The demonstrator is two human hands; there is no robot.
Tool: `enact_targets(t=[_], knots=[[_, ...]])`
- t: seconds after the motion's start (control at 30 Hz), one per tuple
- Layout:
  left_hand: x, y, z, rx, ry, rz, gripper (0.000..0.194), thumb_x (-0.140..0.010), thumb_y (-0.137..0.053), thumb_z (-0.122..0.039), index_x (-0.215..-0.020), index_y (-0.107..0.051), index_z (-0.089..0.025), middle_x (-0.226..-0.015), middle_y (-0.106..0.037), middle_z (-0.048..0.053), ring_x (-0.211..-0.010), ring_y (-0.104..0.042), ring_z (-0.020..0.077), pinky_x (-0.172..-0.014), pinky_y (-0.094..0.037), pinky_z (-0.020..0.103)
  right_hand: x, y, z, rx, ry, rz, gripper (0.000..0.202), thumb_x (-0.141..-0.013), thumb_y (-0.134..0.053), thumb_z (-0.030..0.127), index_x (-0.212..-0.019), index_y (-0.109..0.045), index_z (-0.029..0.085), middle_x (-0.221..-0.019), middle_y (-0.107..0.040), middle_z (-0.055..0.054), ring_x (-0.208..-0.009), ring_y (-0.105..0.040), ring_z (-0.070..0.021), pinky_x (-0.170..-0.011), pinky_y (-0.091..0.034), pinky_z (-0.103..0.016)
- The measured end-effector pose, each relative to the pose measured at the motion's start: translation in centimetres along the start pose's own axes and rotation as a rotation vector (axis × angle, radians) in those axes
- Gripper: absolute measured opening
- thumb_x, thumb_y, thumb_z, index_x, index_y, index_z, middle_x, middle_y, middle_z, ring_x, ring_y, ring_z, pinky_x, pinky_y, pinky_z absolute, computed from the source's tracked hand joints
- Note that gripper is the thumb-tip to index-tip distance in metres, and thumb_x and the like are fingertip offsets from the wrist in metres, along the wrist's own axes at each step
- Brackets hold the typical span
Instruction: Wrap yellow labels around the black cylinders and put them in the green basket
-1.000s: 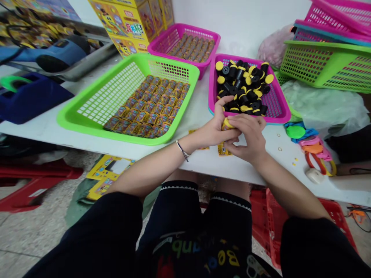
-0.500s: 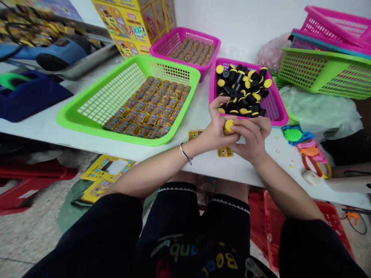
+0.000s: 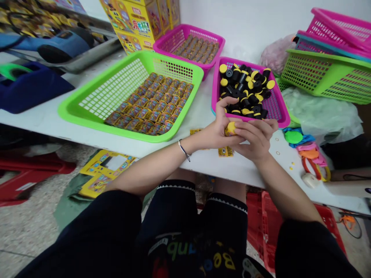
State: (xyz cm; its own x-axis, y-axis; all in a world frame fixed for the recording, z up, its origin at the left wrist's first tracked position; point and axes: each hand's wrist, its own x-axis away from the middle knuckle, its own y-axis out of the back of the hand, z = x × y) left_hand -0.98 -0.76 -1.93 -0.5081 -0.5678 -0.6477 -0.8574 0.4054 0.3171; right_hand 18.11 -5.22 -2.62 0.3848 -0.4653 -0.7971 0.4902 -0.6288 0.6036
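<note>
My left hand [image 3: 217, 131] and my right hand [image 3: 254, 142] meet above the front of the white table. Between them they grip a small yellow-capped container [image 3: 231, 129]; fingers hide most of its body. The left index finger arches up, while the right fingers curl over the container's side. Beneath my hands lies a small yellow printed sleeve [image 3: 225, 151], and part of another printed piece [image 3: 195, 131] shows behind my left wrist. Just beyond, a magenta basket [image 3: 282, 117] holds many loose black cylinders with yellow caps [image 3: 245, 90].
At left, a green basket [image 3: 116, 133] holds rows of printed wrapped pieces [image 3: 153, 104]. A second magenta basket [image 3: 216, 33] with similar rows sits behind it, beside yellow boxes [image 3: 139, 23]. A blue tape dispenser [image 3: 31, 87] stands far left. Coloured bands [image 3: 311, 150] lie right, below stacked baskets [image 3: 327, 77].
The yellow-capped container has tilted and turned slightly between my fingers, and my right fingers have shifted a little. The whole view has moved slightly.
</note>
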Motion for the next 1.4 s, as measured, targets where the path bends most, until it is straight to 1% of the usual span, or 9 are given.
enact_targets(t=[0.23,0.43,0.6,0.77,0.87,1.0,1.13,1.27,1.4], knots=[[-0.6,1.4,-4.4,-0.106,-0.045,-0.134,0.028,-0.093,-0.066,-0.039,-0.111,-0.058,-0.020,-0.109,-0.069,0.008,-0.099,-0.068,0.0167,-0.086,-0.057,0.031,-0.4,-0.3,-1.9,0.055,-0.121,-0.091,0.050,-0.075,-0.071,0.063,-0.114,-0.060,0.035,-0.105,-0.069,-0.004,-0.101,-0.062,-0.0284,-0.097,-0.043,-0.051],[2.3,11.5,-10.5,-0.522,0.216,-0.138,0.026,-0.080,-0.079,-0.043,-0.091,-0.076,-0.019,-0.109,-0.073,0.007,-0.097,-0.070,0.0183,-0.084,-0.057,0.030,-1.7,0.7,-1.7,-0.144,-0.014,-0.273,0.051,-0.083,-0.070,0.039,-0.130,-0.051,0.037,-0.115,-0.067,-0.005,-0.108,-0.062,-0.0285,-0.099,-0.043,-0.050],[3.8,18.7,-9.3,-0.714,0.802,0.087,0.026,-0.072,-0.081,-0.048,-0.084,-0.081,-0.024,-0.071,-0.075,0.000,-0.071,-0.065,0.0167,-0.077,-0.052,0.031,-2.2,0.6,-0.6,-0.041,-0.116,-0.118,0.017,-0.086,-0.065,0.034,-0.101,-0.071,0.032,-0.107,-0.072,-0.006,-0.109,-0.060,-0.0304,-0.101,-0.041,-0.055],[3.9,19.4,-6.6,-0.778,0.925,0.296,0.025,-0.073,-0.077,-0.045,-0.086,-0.081,-0.025,-0.074,-0.077,0.001,-0.071,-0.066,0.0181,-0.076,-0.049,0.030,-4.4,0.5,-0.9,-0.073,-0.456,-0.204,0.022,-0.092,-0.052,0.036,-0.094,-0.071,0.024,-0.101,-0.072,-0.010,-0.102,-0.066,-0.0269,-0.094,-0.052,-0.050],[3.5,19.4,-6.3,-0.754,0.962,0.427,0.031,-0.078,-0.071,-0.047,-0.095,-0.080,-0.023,-0.076,-0.077,0.001,-0.071,-0.066,0.0179,-0.074,-0.049,0.028,-7.2,0.5,-2.4,-0.168,-0.630,0.056,0.026,-0.086,-0.056,0.035,-0.102,-0.072,0.021,-0.110,-0.071,-0.011,-0.087,-0.069,-0.0215,-0.078,-0.058,-0.038],[2.6,18.1,-8.5,-0.946,0.789,0.243,0.044,-0.084,-0.068,-0.047,-0.119,-0.072,-0.021,-0.095,-0.077,0.007,-0.086,-0.070,0.0227,-0.083,-0.051,0.032,-11.4,-0.8,-4.3,-0.021,-0.724,0.811,0.037,-0.076,-0.071,0.044,-0.104,-0.076,0.021,-0.106,-0.077,-0.009,-0.092,-0.071,-0.0247,-0.087,-0.057,-0.038],[2.7,11.6,-10.4,-0.807,0.365,0.107,0.030,-0.095,-0.059,-0.038,-0.117,-0.070,-0.020,-0.104,-0.076,0.007,-0.087,-0.071,0.0178,-0.085,-0.054,0.030,-14.2,-2.5,-4.3,0.184,-0.559,1.090,0.055,-0.064,-0.083,0.035,-0.118,-0.074,0.027,-0.113,-0.078,-0.007,-0.104,-0.071,-0.0305,-0.090,-0.056,-0.038],[4.3,3.0,-8.3,-0.714,0.094,0.438,0.021,-0.097,-0.058,-0.023,-0.113,-0.070,-0.015,-0.116,-0.075,0.011,-0.107,-0.070,0.0194,-0.099,-0.054,0.032,-14.8,-2.4,-3.8,0.175,-0.551,1.112,0.052,-0.068,-0.081,0.031,-0.119,-0.074,0.025,-0.114,-0.077,-0.007,-0.103,-0.072,-0.0295,-0.091,-0.056,-0.038],[5.6,-1.4,-5.4,-0.979,-0.015,0.557,0.030,-0.100,-0.049,-0.015,-0.127,-0.063,-0.010,-0.128,-0.070,0.018,-0.118,-0.067,0.0244,-0.098,-0.056,0.038,-12.8,-0.8,-5.2,-0.059,-0.611,0.660,0.051,-0.077,-0.076,0.039,-0.124,-0.069,0.019,-0.107,-0.075,-0.008,-0.095,-0.071,-0.0241,-0.092,-0.057,-0.040]])
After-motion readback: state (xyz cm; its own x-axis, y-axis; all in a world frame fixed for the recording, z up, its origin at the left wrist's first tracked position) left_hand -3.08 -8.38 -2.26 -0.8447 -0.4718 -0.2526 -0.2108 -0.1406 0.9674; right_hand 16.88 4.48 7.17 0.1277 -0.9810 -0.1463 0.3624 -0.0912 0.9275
